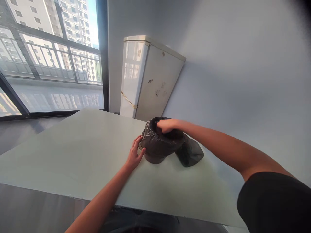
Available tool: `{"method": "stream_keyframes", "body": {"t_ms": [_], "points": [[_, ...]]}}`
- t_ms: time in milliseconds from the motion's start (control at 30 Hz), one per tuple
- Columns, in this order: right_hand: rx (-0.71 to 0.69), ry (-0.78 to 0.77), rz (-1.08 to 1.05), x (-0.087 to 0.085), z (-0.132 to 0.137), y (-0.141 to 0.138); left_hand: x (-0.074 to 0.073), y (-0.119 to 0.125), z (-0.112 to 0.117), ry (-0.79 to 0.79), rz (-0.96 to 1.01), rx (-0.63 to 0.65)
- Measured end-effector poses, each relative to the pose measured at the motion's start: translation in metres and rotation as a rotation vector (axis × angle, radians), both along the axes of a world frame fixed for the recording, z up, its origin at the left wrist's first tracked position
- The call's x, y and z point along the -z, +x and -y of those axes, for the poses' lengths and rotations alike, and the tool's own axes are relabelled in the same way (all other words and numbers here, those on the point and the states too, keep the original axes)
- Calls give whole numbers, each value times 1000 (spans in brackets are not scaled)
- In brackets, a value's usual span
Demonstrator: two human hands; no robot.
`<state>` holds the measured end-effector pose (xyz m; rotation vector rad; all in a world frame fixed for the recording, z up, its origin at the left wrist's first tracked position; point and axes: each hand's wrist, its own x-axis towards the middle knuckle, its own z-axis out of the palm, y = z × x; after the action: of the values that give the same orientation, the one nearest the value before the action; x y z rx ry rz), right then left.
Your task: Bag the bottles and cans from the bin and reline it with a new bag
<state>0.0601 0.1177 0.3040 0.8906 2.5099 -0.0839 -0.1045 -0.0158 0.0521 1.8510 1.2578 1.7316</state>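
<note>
A small trash bin (155,160) stands upright on the table, lined with a black garbage bag (161,145) folded over its rim. My left hand (135,153) holds the bin's left side, thumb at the front and fingers spread along the side. My right hand (167,125) reaches down into the bag's mouth from above. Its fingers are hidden inside, so whether they hold anything does not show. At the bin's right a dark, bulging piece of plastic (191,153) lies on the table; I cannot tell whether it is part of the same bag.
The pale table (73,155) spreads out to the left of the bin. Behind its far edge stands a white refrigerator (157,81) against the wall. A dark-framed glass door (105,64) is at the left, with a railing and buildings beyond.
</note>
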Motion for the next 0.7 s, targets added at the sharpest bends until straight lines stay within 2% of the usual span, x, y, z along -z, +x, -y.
{"method": "stream_keyframes", "body": {"t_ms": [67, 133, 167, 200, 333, 467, 533, 600, 633, 700], "points": [[45, 93, -151, -13, -7, 21, 0, 2, 0, -31, 13, -2], [206, 243, -463, -17, -16, 47, 0, 4, 0, -46, 16, 2], [283, 245, -549, -15, -21, 60, 0, 5, 0, -50, 14, 3], [348, 187, -598, -10, -25, 72, -1, 6, 0, -52, 9, 4], [487, -229, -666, 21, -30, 98, 1, 7, 1, -63, -18, -21], [701, -657, -785, 40, -26, 101, 5, 4, -1, -107, 2, -40], [749, -774, -791, 46, -26, 100, 7, 2, -2, -126, 9, -34], [730, -780, -767, 52, -31, 102, 8, 2, -3, -125, 5, -28], [703, -711, -754, 56, -35, 106, 9, 2, -3, -119, 0, -29], [636, -455, -734, 63, -48, 118, 9, 2, -3, -107, -17, -32]]}}
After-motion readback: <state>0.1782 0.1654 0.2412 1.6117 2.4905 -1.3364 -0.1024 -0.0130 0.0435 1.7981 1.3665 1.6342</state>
